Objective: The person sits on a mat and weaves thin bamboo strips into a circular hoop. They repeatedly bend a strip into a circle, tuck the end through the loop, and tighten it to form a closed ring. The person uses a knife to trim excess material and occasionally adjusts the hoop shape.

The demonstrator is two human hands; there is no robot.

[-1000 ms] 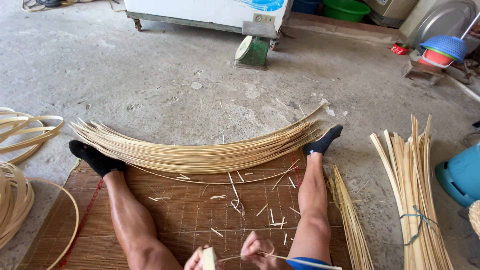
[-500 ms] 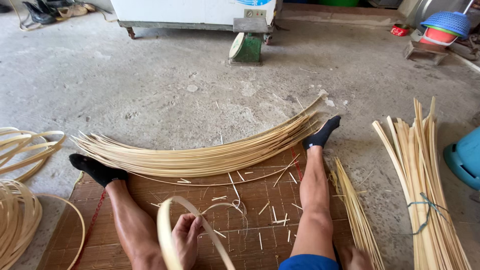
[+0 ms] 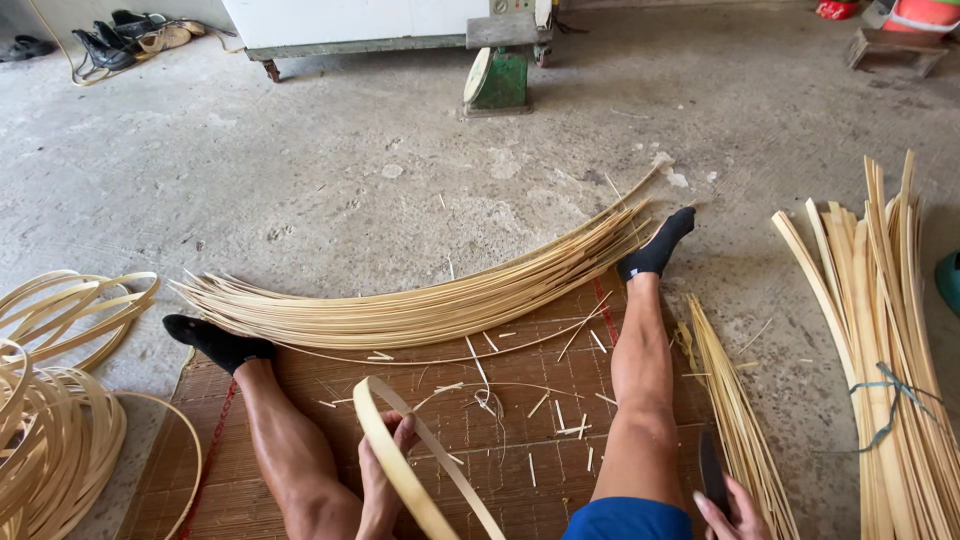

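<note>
Left hand (image 3: 385, 475) grips one bent bamboo strip (image 3: 400, 470); right hand (image 3: 735, 510) grips one knife (image 3: 712, 470).

Your bamboo strip (image 3: 420, 470): pale yellow, flat, bent into open hoop, standing on edge between your legs above woven mat. Left hand (image 3: 385, 475) grips it at curve's inner side. Your knife (image 3: 711, 472): dark blade, upright, held in right hand (image 3: 735, 512) beside right thigh.
</note>
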